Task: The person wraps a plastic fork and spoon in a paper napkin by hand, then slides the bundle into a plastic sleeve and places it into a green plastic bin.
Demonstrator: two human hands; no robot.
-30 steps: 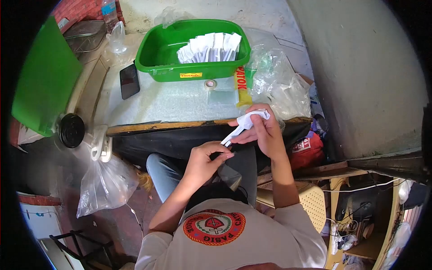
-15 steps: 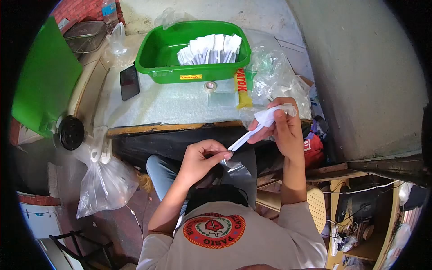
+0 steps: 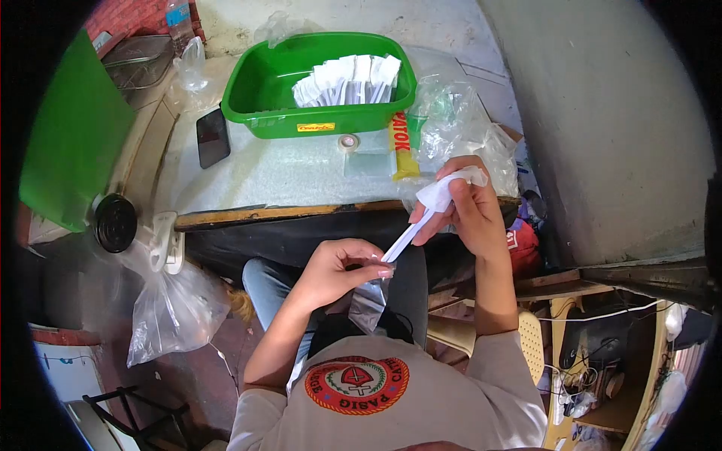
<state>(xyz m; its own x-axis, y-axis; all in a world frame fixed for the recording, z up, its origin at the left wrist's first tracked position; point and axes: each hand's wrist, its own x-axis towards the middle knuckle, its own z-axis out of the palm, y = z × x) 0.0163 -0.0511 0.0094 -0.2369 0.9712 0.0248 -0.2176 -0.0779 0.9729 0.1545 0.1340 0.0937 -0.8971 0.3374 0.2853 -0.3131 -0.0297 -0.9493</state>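
Observation:
My right hand (image 3: 475, 210) grips a white plastic cutlery set (image 3: 404, 239) with a white tissue (image 3: 436, 197) wrapped round its upper end. The slim handles slant down to the left. At their lower tips, my left hand (image 3: 340, 272) pinches the mouth of a small clear plastic sleeve (image 3: 369, 304), which hangs down over my lap. The handle tips are right at the sleeve's mouth, by my left thumb. On the table, a green basin (image 3: 316, 126) holds several similar white bundles (image 3: 350, 79) fanned along its right side.
A roll of tape (image 3: 347, 143), a black phone (image 3: 213, 139) and a yellow-and-red packet (image 3: 404, 154) lie before the basin. Crumpled clear plastic (image 3: 451, 120) covers the table's right side. A plastic bag (image 3: 177, 312) hangs at the left, and a grey wall (image 3: 602, 135) stands right.
The clear sleeve has swung down and now hangs more openly below my left hand. My right hand has shifted slightly left and down with the cutlery set, its tips staying by my left fingers.

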